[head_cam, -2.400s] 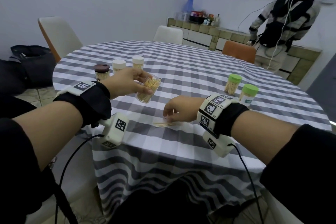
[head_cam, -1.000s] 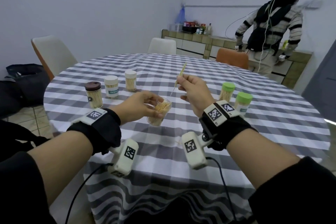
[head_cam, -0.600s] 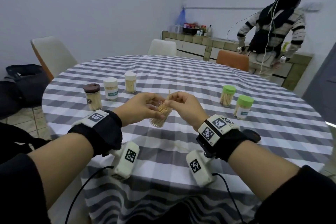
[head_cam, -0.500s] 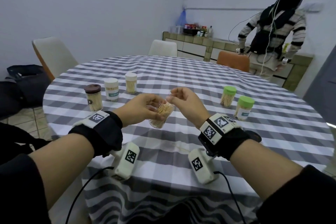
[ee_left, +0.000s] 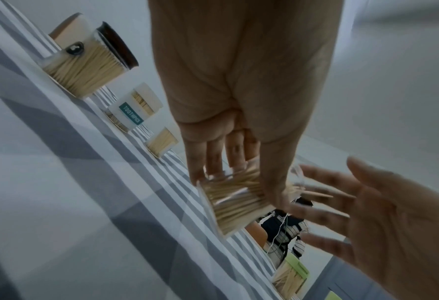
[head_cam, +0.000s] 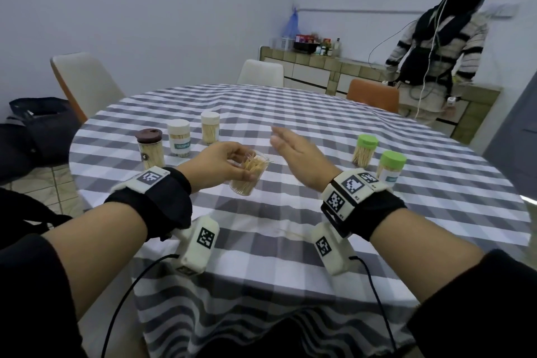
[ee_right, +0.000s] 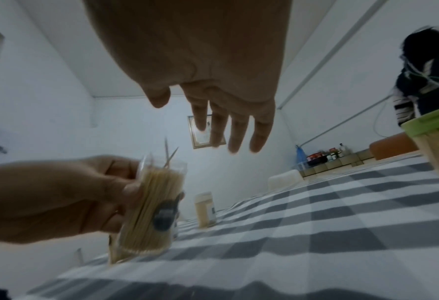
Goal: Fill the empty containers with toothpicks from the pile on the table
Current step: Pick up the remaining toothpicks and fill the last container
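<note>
My left hand grips a clear lidless container packed with toothpicks, tilted just above the checked tablecloth. The same container shows under my left fingers in the left wrist view, and in the right wrist view it has a few toothpicks poking above the rest. My right hand hovers to the right of it with straight fingers and holds nothing. A few loose toothpicks lie on the cloth near my wrists.
Three capped toothpick jars stand at the left: brown lid, white lid with teal label, small white lid. Two green-capped jars stand at the right. Chairs ring the round table. A person stands by the far counter.
My right hand picked up toothpicks from the cloth, dropped them into the held container, then let go and drew back to the right with fingers spread. The left hand kept holding the container.
</note>
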